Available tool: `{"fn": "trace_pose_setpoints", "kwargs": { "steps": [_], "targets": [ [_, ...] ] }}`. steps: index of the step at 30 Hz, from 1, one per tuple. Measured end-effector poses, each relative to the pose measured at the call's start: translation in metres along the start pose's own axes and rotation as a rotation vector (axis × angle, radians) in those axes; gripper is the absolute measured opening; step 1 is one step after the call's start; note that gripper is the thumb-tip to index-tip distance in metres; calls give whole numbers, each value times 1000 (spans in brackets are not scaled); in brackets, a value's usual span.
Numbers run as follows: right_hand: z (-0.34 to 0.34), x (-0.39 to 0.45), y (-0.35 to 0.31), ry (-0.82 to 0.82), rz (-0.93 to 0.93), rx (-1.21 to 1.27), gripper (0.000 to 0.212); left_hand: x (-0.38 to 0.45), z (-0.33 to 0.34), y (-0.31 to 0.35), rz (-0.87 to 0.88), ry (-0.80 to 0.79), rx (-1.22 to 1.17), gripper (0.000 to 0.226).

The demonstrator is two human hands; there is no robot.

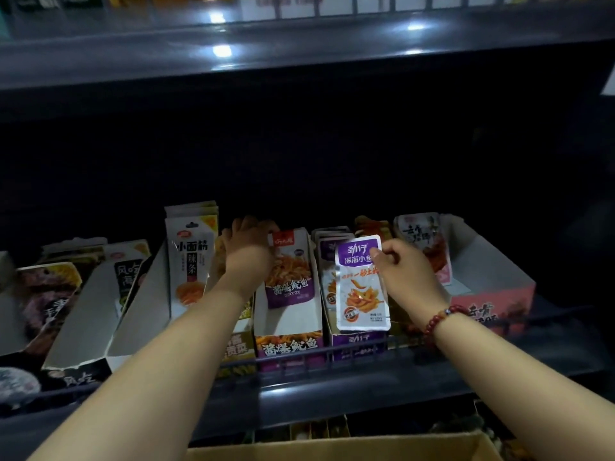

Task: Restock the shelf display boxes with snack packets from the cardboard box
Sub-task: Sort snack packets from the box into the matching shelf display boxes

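My right hand (404, 272) pinches the upper right corner of a white and purple fish snack packet (361, 287), held upright at the front of a purple display box (359, 342) with several like packets behind it. My left hand (248, 251) reaches into the neighbouring purple display box (288, 344) and grips the top of a purple and white squid packet (289, 267) standing there. The cardboard box (346, 449) shows its rim at the bottom edge, below the shelf.
A tall white packet stack (189, 261) stands left of my left hand. More open display boxes (83, 311) fill the left. A pink display box (492, 294) with red packets sits right. A dark wire rail (299, 356) fronts the shelf; an upper shelf (299, 61) overhangs.
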State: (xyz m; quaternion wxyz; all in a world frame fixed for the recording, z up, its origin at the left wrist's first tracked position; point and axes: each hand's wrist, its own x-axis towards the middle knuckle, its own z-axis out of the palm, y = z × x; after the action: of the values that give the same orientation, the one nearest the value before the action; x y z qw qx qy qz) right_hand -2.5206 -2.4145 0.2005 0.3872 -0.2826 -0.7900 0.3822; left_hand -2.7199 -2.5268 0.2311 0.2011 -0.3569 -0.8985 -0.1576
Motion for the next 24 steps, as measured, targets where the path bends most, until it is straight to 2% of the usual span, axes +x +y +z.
{"fn": "trace_pose_setpoints", "kwargs": {
  "steps": [4,8,10,14,17,20,24],
  "targets": [
    [1,11,5,82,-21,8,14,-5,1,-2,13,78,-86,44],
    [2,26,1,125,-88,-69,11,-29,-2,11,102,165,-266,30],
    [6,34,-1,80,-115,-174,11,-48,-3,21,131,81,-294,27],
    [21,43,4,-15,-148,-346,8,-78,-1,31,157,-180,-277,53],
    [28,46,9,-63,-170,-480,26,-86,-4,36,92,-340,-462,56],
    [30,48,5,-128,-184,-571,40,-90,-3,39,60,-397,-605,51],
    [31,53,1,-171,-262,-701,32,-89,2,37,18,-427,-688,53]
  ]
}}
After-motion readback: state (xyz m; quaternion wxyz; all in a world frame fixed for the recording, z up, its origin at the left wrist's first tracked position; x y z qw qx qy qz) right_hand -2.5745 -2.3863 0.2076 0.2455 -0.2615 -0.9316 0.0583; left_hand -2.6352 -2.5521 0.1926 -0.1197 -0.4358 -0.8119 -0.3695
